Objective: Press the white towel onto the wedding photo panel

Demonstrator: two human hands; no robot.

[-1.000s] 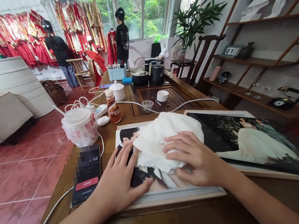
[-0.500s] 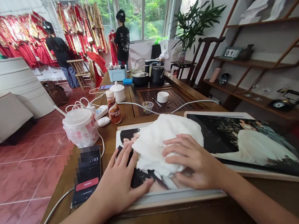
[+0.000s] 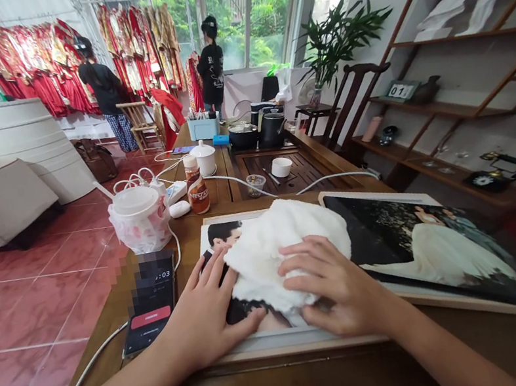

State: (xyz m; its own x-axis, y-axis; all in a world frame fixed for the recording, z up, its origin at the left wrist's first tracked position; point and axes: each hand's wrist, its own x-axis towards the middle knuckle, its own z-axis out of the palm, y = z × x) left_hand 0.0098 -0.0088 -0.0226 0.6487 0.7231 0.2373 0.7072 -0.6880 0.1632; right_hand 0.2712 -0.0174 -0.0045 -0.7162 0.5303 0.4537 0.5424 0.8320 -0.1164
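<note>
A bunched white cloth point(image 3: 290, 234), fluffy like a towel, lies over the middle of a framed photo print point(image 3: 222, 234). My right hand point(image 3: 334, 283) is curled on the cloth's near right side, its fingers gripping the fabric. Flat on the left part of the photo rests my left hand point(image 3: 213, 307), fingers spread, with the fingertips by the cloth's edge. The cloth hides much of the picture; a dark-haired head shows at its upper left. To the right lies a second framed photo point(image 3: 436, 241) with a white gown in it.
Left of the photo lie a phone point(image 3: 150, 305) and its white cable. Behind stand a plastic-wrapped tub point(image 3: 140, 217), a brown bottle point(image 3: 196, 187), a lidded white cup point(image 3: 203, 159) and a small white bowl point(image 3: 281, 167). Two people stand near racks of red garments.
My right hand has shifted slightly left, and the cloth under it has moved and creased a little, its left edge further left. My left hand stays put.
</note>
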